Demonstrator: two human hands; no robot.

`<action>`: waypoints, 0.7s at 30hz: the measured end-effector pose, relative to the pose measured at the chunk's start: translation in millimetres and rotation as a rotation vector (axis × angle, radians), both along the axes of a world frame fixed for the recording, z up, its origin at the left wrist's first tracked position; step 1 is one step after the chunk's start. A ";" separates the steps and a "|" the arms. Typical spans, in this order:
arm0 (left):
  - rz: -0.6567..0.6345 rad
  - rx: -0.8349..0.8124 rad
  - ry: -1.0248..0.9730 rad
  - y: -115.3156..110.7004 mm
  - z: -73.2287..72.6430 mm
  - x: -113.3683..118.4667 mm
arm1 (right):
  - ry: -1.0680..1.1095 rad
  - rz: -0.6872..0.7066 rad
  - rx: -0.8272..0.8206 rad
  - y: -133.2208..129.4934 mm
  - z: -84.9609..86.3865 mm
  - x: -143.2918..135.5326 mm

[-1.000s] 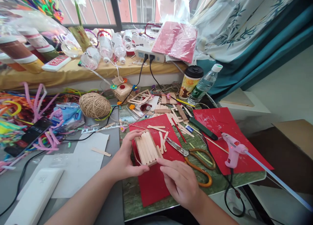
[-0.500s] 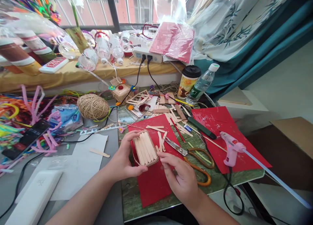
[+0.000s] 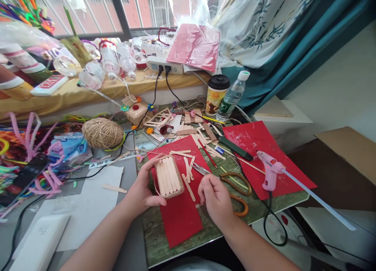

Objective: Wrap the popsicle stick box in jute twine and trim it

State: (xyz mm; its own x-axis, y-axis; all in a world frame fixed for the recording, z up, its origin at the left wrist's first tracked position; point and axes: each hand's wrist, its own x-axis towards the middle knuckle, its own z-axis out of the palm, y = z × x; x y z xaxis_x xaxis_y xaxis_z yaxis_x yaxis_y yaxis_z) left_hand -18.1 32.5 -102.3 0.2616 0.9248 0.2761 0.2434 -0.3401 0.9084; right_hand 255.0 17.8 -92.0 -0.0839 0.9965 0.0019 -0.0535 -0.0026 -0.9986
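Observation:
My left hand (image 3: 141, 192) holds a small box of craft sticks (image 3: 168, 177) by its left side, thumb at the lower edge and fingers behind. Pale sticks lie side by side on its upper face, and twine runs round its rim. To the right, my right hand (image 3: 216, 200) is apart from the box with its fingers curled together; whether something small is between them is hidden. Just beyond it lie scissors (image 3: 235, 182) with orange-brown handles, their blades partly covered by the hand. Under the box is a red sheet (image 3: 183, 228), with loose craft sticks (image 3: 188, 167) on it.
A pink glue gun (image 3: 269, 171) with a long glue stick rests on another red sheet (image 3: 293, 175) at right. Behind stand a lidded paper cup (image 3: 216, 98) and a water bottle (image 3: 232, 98). A twine ball (image 3: 102, 133) and a black cable (image 3: 88, 175) are at left.
My right hand has moved away from the box's right edge, and its fingers have curled in. A loose stick now shows on the red sheet beside the box. The whole view has shifted slightly.

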 end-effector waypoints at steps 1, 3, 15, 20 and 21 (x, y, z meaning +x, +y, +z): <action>0.010 0.000 -0.005 1.0 -1.4 -0.2 | 0.024 -0.028 -0.007 1.6 0.9 1.2; 0.025 -0.019 -0.002 1.6 -3.6 -0.9 | 0.119 -0.136 -0.029 7.9 6.8 10.3; 0.004 -0.008 0.033 2.4 -7.4 -1.1 | -0.112 -0.782 0.462 43.6 85.7 118.4; 0.003 -0.015 0.024 1.4 -10.8 -2.5 | -0.234 -0.043 0.082 16.4 29.7 50.4; 0.001 -0.008 0.025 0.9 -10.6 -2.4 | -0.219 0.039 0.108 12.9 23.9 36.8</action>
